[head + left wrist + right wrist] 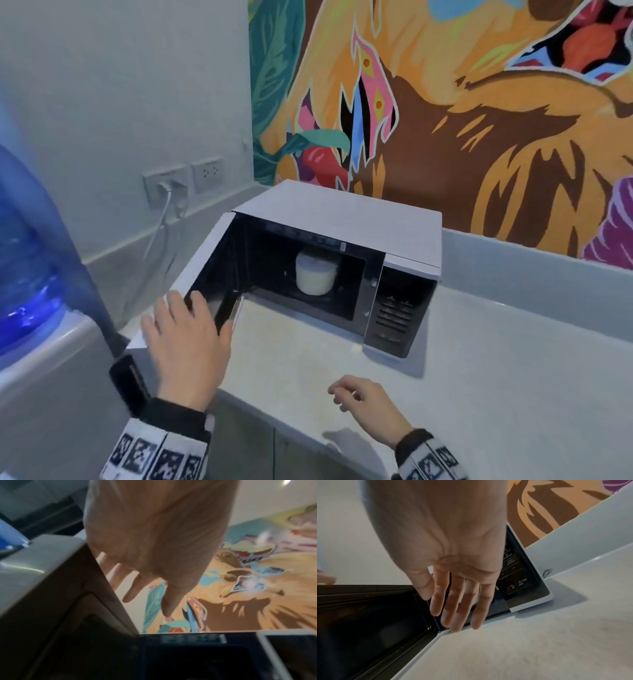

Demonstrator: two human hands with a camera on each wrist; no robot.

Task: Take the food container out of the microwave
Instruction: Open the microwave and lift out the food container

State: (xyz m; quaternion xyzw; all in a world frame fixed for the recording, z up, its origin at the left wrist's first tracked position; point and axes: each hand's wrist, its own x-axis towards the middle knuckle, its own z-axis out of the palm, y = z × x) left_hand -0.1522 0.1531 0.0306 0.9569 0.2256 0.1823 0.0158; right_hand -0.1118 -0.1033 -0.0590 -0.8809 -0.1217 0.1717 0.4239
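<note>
A white microwave (342,212) stands on the counter with its door (202,257) swung wide to the left. Inside the dark cavity sits a round white food container (315,275), upright on the turntable. My left hand (186,329) rests on the free top edge of the door (51,588), and its fingers (135,585) look straight. My right hand (363,401) hovers over the counter in front of the cavity, fingers relaxed and holding nothing. In the right wrist view the right hand's fingers (458,601) point toward the opening, with the door's dark inner side (368,615) to their left.
The microwave's control panel (397,308) is on its right side. A blue water bottle (24,240) on a dispenser stands close at the left. Wall outlets (168,185) with a plugged cable sit behind the door. Pale counter (479,377) stretches to the right.
</note>
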